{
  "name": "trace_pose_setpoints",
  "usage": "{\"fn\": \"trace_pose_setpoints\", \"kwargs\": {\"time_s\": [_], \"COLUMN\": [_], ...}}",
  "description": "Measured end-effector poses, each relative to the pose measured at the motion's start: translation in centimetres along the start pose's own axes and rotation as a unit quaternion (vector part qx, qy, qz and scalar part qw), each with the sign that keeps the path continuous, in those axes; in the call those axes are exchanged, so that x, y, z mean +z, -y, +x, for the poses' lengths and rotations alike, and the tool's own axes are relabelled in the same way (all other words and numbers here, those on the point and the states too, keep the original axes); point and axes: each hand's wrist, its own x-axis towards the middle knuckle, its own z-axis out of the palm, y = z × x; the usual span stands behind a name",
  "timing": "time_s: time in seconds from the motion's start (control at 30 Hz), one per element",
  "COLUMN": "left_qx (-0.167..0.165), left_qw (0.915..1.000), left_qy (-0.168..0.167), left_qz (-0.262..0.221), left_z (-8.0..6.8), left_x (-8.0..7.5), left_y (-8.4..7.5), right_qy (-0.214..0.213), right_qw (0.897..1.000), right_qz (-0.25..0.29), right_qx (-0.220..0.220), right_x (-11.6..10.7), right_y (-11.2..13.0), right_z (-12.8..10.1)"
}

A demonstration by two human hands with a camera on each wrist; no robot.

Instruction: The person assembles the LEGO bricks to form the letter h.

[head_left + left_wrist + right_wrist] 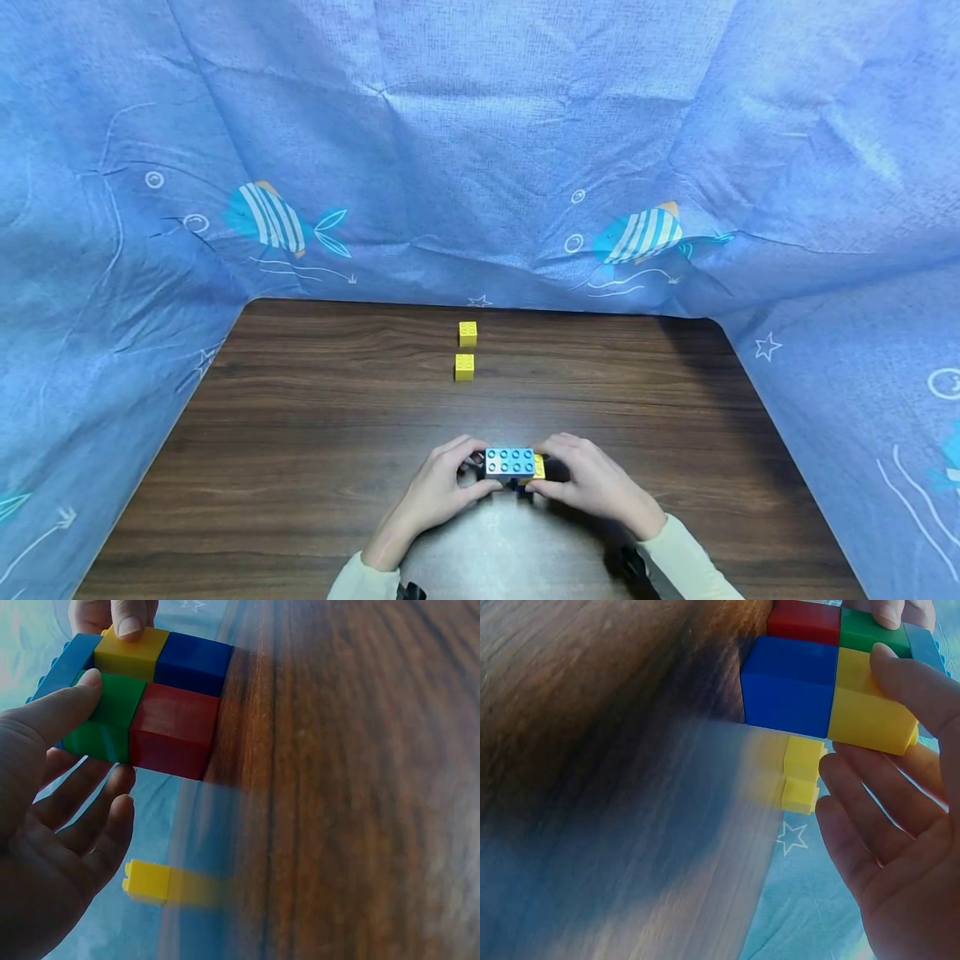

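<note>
A small stack of toy building bricks stands on the table near its front, between both hands. A long blue brick (510, 461) with studs up lies across the top, and some yellow studs show beside its right end. Below it, a green brick (116, 712) sits over a red brick (174, 724). Beside them a yellow brick (866, 712) sits over a dark blue brick (789, 686). My left hand (442, 483) pinches the green brick, thumb on its near face. From the other side my right hand (592, 483) grips the yellow brick between thumb and fingers.
Two loose yellow bricks, one farther (468, 333) and one nearer (464, 367), stand toward the back of the dark wooden table (337, 400). A blue cloth (480, 167) with printed fish hangs behind the table and along its sides.
</note>
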Motion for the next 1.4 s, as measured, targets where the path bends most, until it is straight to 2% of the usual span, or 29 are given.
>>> {"fn": "trace_pose_setpoints", "kwargs": {"time_s": [0.4, 0.53, 0.67, 0.77, 0.9, 1.0, 1.1, 1.23, 1.4], "left_qx": [0.013, 0.022, 0.018, 0.013, 0.011, 0.006, -0.002, -0.017, -0.04], "left_qw": [0.9997, 0.9989, 0.9979, 0.9971, 0.9943, 0.9902, 0.9848, 0.979, 0.9768], "left_qy": [0.015, 0.034, 0.048, 0.039, -0.004, -0.039, -0.058, -0.056, -0.021], "left_qz": [0.015, 0.025, 0.04, 0.064, 0.106, 0.134, 0.164, 0.195, 0.209], "left_z": [0.2, 0.5, 1.2, 2.1, 3.8, 5.4, 6.9, 8.6, 10.3], "left_x": [-0.5, -1.5, -3.4, -5.0, -7.0, -8.1, -8.7, -8.7, -7.6], "left_y": [0.0, 0.0, -0.3, -0.4, -0.1, 0.5, 1.3, 2.4, 3.7], "right_qy": [0.0, 0.007, 0.006, 0.004, 0.007, 0.011, 0.01, 0.008, 0.013], "right_qw": [1.0, 1.0, 1.0, 1.0, 1.0, 1.0, 1.0, 1.0, 0.999], "right_qz": [-0.013, -0.012, -0.005, -0.004, -0.007, -0.006, -0.005, -0.003, 0.0], "right_qx": [-0.007, -0.006, 0.001, 0.005, 0.011, 0.017, 0.018, 0.018, 0.033], "right_x": [0.0, -0.2, -0.4, -0.6, -0.9, -1.2, -1.3, -1.3, -1.4], "right_y": [-0.2, -0.3, -0.5, -0.7, -0.9, -1.2, -1.4, -1.6, -1.6], "right_z": [0.1, 0.2, 0.2, 0.0, -0.2, -0.5, -0.6, -0.8, -1.1]}}
